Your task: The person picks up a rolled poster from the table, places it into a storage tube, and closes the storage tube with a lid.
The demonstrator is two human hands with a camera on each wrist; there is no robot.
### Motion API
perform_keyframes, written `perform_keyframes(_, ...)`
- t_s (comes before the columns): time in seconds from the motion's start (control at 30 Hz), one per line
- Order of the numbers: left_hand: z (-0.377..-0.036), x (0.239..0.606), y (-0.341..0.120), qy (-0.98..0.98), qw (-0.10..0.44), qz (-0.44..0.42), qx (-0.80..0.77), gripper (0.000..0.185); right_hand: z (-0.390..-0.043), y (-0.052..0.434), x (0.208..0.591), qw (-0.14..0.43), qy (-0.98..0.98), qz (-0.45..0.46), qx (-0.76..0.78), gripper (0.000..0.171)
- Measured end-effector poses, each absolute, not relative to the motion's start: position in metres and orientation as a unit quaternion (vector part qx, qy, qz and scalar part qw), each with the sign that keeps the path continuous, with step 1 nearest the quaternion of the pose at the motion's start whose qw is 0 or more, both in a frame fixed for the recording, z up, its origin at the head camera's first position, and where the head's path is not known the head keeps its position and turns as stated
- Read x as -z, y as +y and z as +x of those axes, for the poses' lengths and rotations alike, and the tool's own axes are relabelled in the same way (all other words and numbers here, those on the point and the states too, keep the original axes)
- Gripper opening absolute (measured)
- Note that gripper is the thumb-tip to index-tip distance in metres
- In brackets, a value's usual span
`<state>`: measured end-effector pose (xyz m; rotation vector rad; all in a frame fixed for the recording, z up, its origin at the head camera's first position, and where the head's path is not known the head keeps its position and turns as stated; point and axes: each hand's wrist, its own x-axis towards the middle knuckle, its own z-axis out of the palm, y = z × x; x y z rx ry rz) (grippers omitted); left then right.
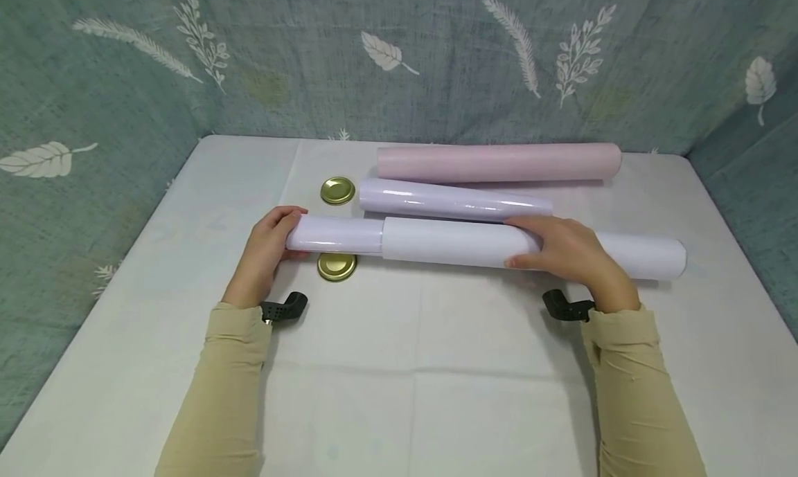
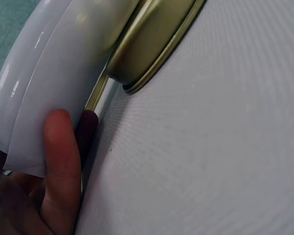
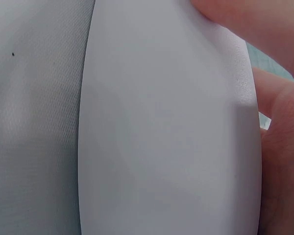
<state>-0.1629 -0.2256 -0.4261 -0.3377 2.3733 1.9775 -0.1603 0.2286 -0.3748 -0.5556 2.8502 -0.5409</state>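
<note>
White surface (image 1: pixel 436 366): your left hand (image 1: pixel 264 252) grips the glossy roll (image 1: pixel 337 233); right hand (image 1: pixel 570 250) clasps the sleeve (image 1: pixel 455 241) round it.

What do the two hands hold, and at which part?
The left hand grips the left end of the glossy white paper roll, which sits inside the wider matte white paper tube. The right hand grips this tube near its middle.

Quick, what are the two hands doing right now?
Left hand: grips the glossy inner roll at its end.
Right hand: curls over the white outer tube, holding it.
</note>
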Motion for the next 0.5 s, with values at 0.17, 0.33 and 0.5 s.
perform_keyframes(0.17, -0.166, 0.433, -0.229, 0.759, 0.010, -0.108, -0.642, 0.052, -0.162, 0.226, 0.372, 0.099, 0.960, -0.190, 0.181, 0.076)
perform_keyframes(0.33, -0.161, 0.418, -0.222, 0.759, 0.018, -0.102, -0.643, 0.051, -0.161, 0.227, 0.371, 0.094, 0.960, -0.191, 0.180, 0.075)
perform_keyframes(0.5, -0.160, 0.414, -0.219, 0.767, 0.023, -0.114, -0.631, 0.052, -0.161, 0.228, 0.371, 0.097, 0.960, -0.190, 0.180, 0.075)
